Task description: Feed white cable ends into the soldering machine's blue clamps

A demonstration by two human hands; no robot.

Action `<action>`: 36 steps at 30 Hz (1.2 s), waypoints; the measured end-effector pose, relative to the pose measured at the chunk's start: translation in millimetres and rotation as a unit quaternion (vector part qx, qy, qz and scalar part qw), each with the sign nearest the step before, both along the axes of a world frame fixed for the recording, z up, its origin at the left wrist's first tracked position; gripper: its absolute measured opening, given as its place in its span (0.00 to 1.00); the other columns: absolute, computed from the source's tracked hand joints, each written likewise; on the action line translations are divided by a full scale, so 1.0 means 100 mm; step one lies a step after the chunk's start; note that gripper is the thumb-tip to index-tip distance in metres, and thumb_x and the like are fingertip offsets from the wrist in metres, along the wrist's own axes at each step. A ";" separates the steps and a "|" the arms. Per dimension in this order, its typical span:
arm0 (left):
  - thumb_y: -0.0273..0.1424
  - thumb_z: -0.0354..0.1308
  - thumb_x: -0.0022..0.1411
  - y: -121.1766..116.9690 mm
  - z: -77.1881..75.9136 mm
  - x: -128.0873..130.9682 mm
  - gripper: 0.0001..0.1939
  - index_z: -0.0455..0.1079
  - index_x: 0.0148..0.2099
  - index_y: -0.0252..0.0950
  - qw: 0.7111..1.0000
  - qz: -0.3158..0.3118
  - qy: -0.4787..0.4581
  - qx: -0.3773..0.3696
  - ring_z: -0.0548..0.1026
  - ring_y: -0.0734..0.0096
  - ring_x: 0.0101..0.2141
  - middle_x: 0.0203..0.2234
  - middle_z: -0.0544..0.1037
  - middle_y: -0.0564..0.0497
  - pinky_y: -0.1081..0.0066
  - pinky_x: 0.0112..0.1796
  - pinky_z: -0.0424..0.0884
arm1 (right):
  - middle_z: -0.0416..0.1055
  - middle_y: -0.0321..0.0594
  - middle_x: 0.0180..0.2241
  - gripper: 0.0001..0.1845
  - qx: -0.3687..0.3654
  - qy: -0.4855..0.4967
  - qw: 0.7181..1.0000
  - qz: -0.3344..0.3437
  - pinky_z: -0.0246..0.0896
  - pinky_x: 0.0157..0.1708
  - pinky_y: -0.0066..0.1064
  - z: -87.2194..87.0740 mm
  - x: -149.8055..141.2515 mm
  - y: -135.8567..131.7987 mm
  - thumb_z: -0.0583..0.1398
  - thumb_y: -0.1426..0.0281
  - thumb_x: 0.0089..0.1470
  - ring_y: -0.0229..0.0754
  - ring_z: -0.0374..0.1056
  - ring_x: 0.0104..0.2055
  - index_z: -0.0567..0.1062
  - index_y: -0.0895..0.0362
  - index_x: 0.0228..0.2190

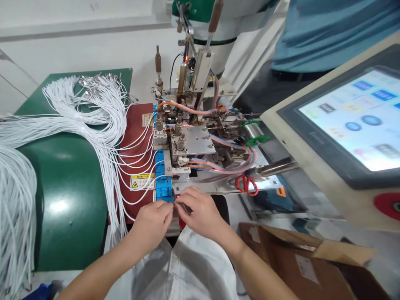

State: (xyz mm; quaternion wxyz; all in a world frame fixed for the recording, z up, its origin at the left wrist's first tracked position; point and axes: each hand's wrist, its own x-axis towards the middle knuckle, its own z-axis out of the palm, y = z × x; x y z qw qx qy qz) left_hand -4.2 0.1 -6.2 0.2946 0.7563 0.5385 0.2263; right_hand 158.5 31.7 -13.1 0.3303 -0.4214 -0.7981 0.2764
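Note:
My left hand (153, 223) is closed in a pinch at the front end of the blue fixture strip (161, 183). A white cable (129, 216) runs from the bundle into this hand; its end is hidden by my fingers. My right hand (200, 210) is also pinched, its fingertips meeting those of the left. What lies between the right fingertips is too small to make out. Several white cables stretch from the bundle (103, 141) over the dark red plate (137, 143) to the blue strip, which runs along the left side of the metal machine (195, 141).
A green table (68, 208) carries large white cable bundles on the left. Red-handled scissors (246, 185) and a wire spool (253, 131) are at the machine's right. A touchscreen (359, 116) leans in from the right, above a cardboard box (300, 262). A person in blue (337, 33) is behind.

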 end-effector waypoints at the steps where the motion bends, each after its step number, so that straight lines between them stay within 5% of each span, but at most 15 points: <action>1: 0.26 0.48 0.60 0.00 0.01 0.00 0.11 0.73 0.35 0.36 1.000 0.013 -0.005 -0.007 0.73 0.70 0.29 0.28 0.76 0.48 0.73 0.33 0.69 | 0.69 0.39 0.25 0.07 -0.013 0.013 1.000 -0.014 0.59 0.30 0.30 0.01 -0.02 -0.01 0.55 0.76 0.49 0.39 0.63 0.28 0.73 0.56 0.25; 5: 0.31 0.51 0.60 -0.02 0.02 0.04 0.10 0.72 0.36 0.35 0.980 0.147 -0.116 -0.072 0.72 0.74 0.24 0.25 0.76 0.51 0.76 0.28 0.68 | 0.66 0.37 0.22 0.09 -0.093 0.120 0.979 -0.137 0.59 0.25 0.27 -0.02 -0.19 -0.12 0.55 0.74 0.50 0.36 0.62 0.25 0.71 0.56 0.21; 8: 0.34 0.51 0.59 -0.05 -0.03 0.05 0.11 0.72 0.37 0.34 0.955 0.196 -0.184 -0.124 0.70 0.76 0.20 0.23 0.76 0.51 0.78 0.23 0.67 | 0.67 0.38 0.23 0.08 -0.117 0.171 0.965 -0.161 0.60 0.27 0.28 -0.10 -0.27 -0.21 0.56 0.73 0.50 0.38 0.64 0.27 0.72 0.56 0.22; 17: 0.35 0.54 0.57 -0.05 -0.06 0.05 0.11 0.73 0.34 0.34 0.936 0.203 -0.237 -0.164 0.67 0.78 0.18 0.22 0.75 0.51 0.79 0.19 0.64 | 0.68 0.38 0.24 0.05 -0.245 0.283 0.912 -0.167 0.60 0.25 0.29 -0.17 -0.23 -0.15 0.59 0.71 0.46 0.37 0.64 0.25 0.74 0.57 0.23; 22: 0.37 0.55 0.55 -0.02 -0.03 0.08 0.12 0.71 0.33 0.32 0.912 0.221 -0.263 -0.223 0.64 0.80 0.17 0.19 0.71 0.53 0.79 0.19 0.62 | 0.66 0.36 0.22 0.06 -0.249 0.263 0.918 -0.160 0.58 0.23 0.27 -0.15 -0.24 -0.15 0.58 0.72 0.46 0.36 0.61 0.23 0.72 0.58 0.20; 27: 0.41 0.52 0.57 0.05 -0.03 0.12 0.17 0.62 0.23 0.34 0.903 0.215 -0.269 -0.257 0.59 0.82 0.14 0.12 0.61 0.59 0.80 0.17 0.56 | 0.64 0.36 0.22 0.07 -0.162 0.215 0.949 -0.163 0.57 0.25 0.27 -0.13 -0.23 -0.20 0.56 0.74 0.47 0.36 0.61 0.25 0.70 0.57 0.20; 31: 0.41 0.53 0.57 0.13 0.01 0.03 0.14 0.67 0.29 0.33 0.919 0.170 -0.240 -0.261 0.60 0.81 0.14 0.15 0.65 0.58 0.79 0.17 0.57 | 0.65 0.36 0.23 0.07 -0.140 0.181 0.956 -0.185 0.57 0.25 0.27 -0.16 -0.21 -0.17 0.56 0.73 0.49 0.37 0.61 0.25 0.68 0.56 0.21; 33: 0.37 0.57 0.54 0.17 0.02 -0.07 0.12 0.69 0.39 0.34 0.948 0.148 -0.187 -0.209 0.64 0.79 0.18 0.22 0.70 0.55 0.77 0.20 0.61 | 0.65 0.36 0.23 0.08 -0.152 0.160 0.955 -0.198 0.57 0.25 0.27 -0.21 -0.19 -0.12 0.55 0.71 0.51 0.37 0.61 0.25 0.68 0.56 0.21; 36: 0.30 0.54 0.57 0.20 0.01 -0.19 0.07 0.71 0.39 0.37 0.989 0.095 -0.078 -0.081 0.70 0.72 0.29 0.30 0.72 0.51 0.73 0.32 0.67 | 0.65 0.36 0.24 0.08 -0.164 0.120 0.958 -0.200 0.57 0.26 0.27 -0.31 -0.18 -0.05 0.54 0.70 0.51 0.37 0.62 0.26 0.69 0.56 0.23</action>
